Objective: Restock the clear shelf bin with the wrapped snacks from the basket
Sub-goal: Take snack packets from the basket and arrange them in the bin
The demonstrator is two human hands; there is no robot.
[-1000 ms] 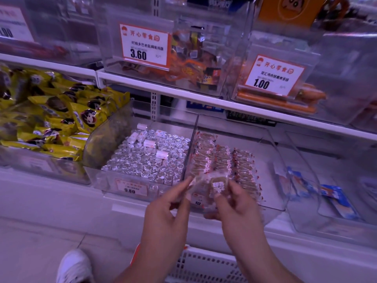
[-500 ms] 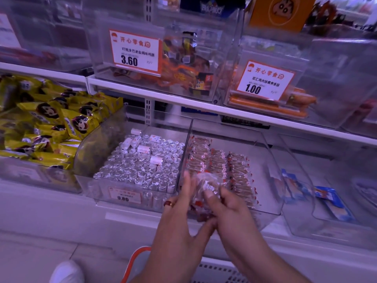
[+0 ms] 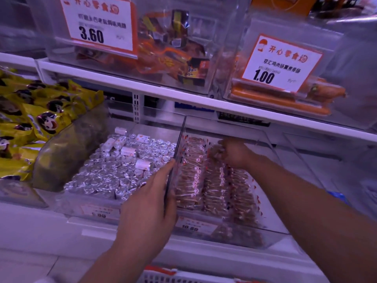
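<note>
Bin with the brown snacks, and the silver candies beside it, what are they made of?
Bin: likely clear, glossy, rigid plastic; the shelf shows through its walls. Silver candies: apparently crinkled metallic foil wrappers, glinting.

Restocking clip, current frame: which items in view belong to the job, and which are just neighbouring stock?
Part of the job:
clear bin
rows of wrapped snacks
right hand, reaching onto the back of those rows
left hand, at the bin's left wall
white basket

Just nearby:
foil-wrapped pieces
yellow packets
orange sausages
3.60 price card
</note>
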